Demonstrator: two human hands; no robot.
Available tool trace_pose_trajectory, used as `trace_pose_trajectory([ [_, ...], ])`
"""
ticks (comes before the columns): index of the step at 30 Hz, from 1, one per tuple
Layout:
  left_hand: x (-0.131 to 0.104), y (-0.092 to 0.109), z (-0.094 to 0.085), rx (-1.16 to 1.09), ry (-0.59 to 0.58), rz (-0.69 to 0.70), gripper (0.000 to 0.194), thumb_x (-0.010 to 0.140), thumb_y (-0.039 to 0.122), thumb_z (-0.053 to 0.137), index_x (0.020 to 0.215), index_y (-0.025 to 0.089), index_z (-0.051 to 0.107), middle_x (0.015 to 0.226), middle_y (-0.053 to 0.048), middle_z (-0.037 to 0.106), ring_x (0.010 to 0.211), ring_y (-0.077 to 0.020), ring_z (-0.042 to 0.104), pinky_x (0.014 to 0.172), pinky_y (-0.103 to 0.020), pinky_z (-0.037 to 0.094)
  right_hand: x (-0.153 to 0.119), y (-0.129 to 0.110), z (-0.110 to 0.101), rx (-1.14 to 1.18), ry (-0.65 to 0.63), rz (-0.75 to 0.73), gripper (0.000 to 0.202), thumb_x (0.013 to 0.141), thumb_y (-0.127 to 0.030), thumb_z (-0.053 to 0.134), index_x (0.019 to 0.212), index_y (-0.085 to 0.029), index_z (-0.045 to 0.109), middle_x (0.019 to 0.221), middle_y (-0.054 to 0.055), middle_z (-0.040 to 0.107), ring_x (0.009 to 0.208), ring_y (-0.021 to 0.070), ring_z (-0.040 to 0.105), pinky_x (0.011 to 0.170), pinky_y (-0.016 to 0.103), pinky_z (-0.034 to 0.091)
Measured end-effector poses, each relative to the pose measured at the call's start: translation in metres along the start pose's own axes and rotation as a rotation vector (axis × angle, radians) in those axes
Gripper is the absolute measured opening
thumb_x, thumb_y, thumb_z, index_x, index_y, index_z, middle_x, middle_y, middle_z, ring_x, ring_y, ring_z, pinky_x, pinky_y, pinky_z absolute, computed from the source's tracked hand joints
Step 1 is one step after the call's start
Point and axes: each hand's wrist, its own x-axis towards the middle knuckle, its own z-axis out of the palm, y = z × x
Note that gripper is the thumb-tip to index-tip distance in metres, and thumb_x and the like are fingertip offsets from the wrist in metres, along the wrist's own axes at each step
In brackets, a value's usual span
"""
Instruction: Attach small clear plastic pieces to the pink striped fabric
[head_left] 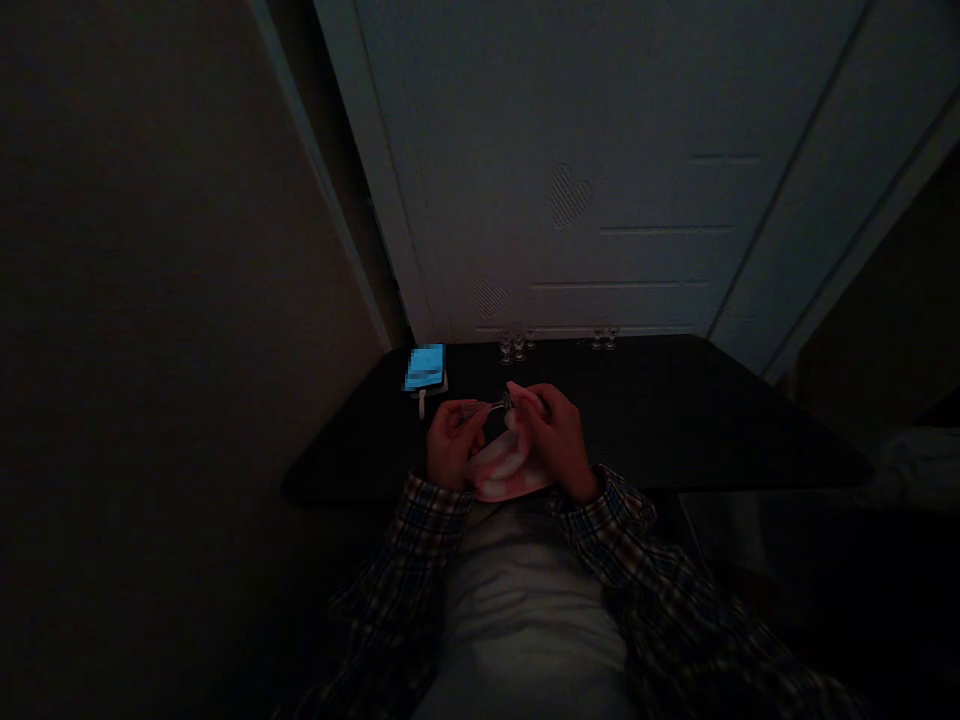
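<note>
Wiping is apparently in hand: a small glass [496, 406] is pinched by the left hand [452, 445], pink cloth [510, 465] by the right hand [561, 432], near the worktop [667, 420] edge; careful turning seems called for

Glasses [518, 347] behind cloth [511, 487], phone [425, 368] to left

The little clear glass [495, 406] is tipped on its side up above the table, with its round cup end in the left hand [454, 442] and its thin, shiny stem pointing over to the right hand [559, 432]. The cloth [514, 468] is pink and white, bunched up in the right hand by the glass, with one bit poking up on top and the rest hanging down in soft folds between the hands.
</note>
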Motion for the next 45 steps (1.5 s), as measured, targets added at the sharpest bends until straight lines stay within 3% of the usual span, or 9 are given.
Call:
trace_pose_trajectory([
  [5, -0.0029, 0.0018, 0.0007, 0.006, -0.079, 0.000, 0.029, 0.065, 0.031, 0.071, 0.086, 0.017, 0.056, 0.081, -0.001, 0.063, 0.043, -0.0032, 0.047, 0.037, -0.016, 0.034, 0.0002, 0.0036, 0.0017, 0.006, -0.014, -0.001, 0.017, 0.086, -0.028, 0.046, 0.089, -0.020, 0.060, 0.085, 0.003, 0.062, 0.079, 0.0158, 0.057, 0.070, 0.025, 0.041],
  [15, -0.0002, -0.0008, -0.0006, -0.017, 0.019, 0.021, 0.030, 0.066, 0.032, 0.070, 0.087, 0.016, 0.056, 0.076, 0.000, 0.063, 0.041, -0.0023, 0.044, 0.035, -0.016, 0.031, 0.0004, -0.0015, 0.0001, 0.020, -0.095, -0.024, 0.016, 0.084, -0.025, 0.048, 0.086, -0.020, 0.062, 0.082, 0.001, 0.064, 0.077, 0.0150, 0.058, 0.069, 0.024, 0.042],
  [24, -0.0004, -0.0028, -0.0021, -0.025, -0.061, 0.020, 0.028, 0.066, 0.029, 0.071, 0.086, 0.016, 0.056, 0.078, -0.001, 0.062, 0.042, -0.0024, 0.046, 0.035, -0.015, 0.032, 0.0001, 0.0034, -0.0006, 0.039, -0.051, -0.038, 0.019, 0.082, -0.018, 0.047, 0.091, -0.020, 0.064, 0.090, 0.003, 0.065, 0.085, 0.0167, 0.059, 0.075, 0.026, 0.044],
  [30, -0.0014, -0.0031, -0.0021, -0.044, -0.084, 0.019, 0.028, 0.066, 0.027, 0.071, 0.087, 0.017, 0.056, 0.077, 0.000, 0.062, 0.043, -0.0028, 0.046, 0.036, -0.015, 0.034, -0.0002, 0.0012, -0.0012, 0.078, -0.042, -0.029, 0.017, 0.082, -0.021, 0.047, 0.092, -0.020, 0.061, 0.088, 0.002, 0.065, 0.083, 0.0155, 0.060, 0.073, 0.025, 0.043],
  [35, -0.0047, -0.0001, -0.0002, -0.042, -0.150, 0.021, 0.028, 0.067, 0.027, 0.070, 0.089, 0.016, 0.056, 0.074, -0.001, 0.062, 0.042, -0.0038, 0.047, 0.037, -0.015, 0.035, 0.0003, 0.0052, 0.0005, 0.063, 0.014, 0.072, 0.018, 0.083, -0.033, 0.050, 0.090, -0.019, 0.059, 0.081, 0.002, 0.065, 0.074, 0.0151, 0.060, 0.065, 0.024, 0.043],
  [45, -0.0018, 0.0008, 0.0002, 0.021, 0.010, 0.034, 0.031, 0.065, 0.031, 0.071, 0.087, 0.016, 0.055, 0.078, 0.000, 0.060, 0.041, -0.0026, 0.045, 0.035, -0.015, 0.032, 0.0006, 0.0034, 0.0006, 0.024, -0.076, -0.044, 0.016, 0.084, -0.024, 0.049, 0.089, -0.020, 0.063, 0.087, 0.003, 0.065, 0.082, 0.0158, 0.059, 0.072, 0.025, 0.043],
])
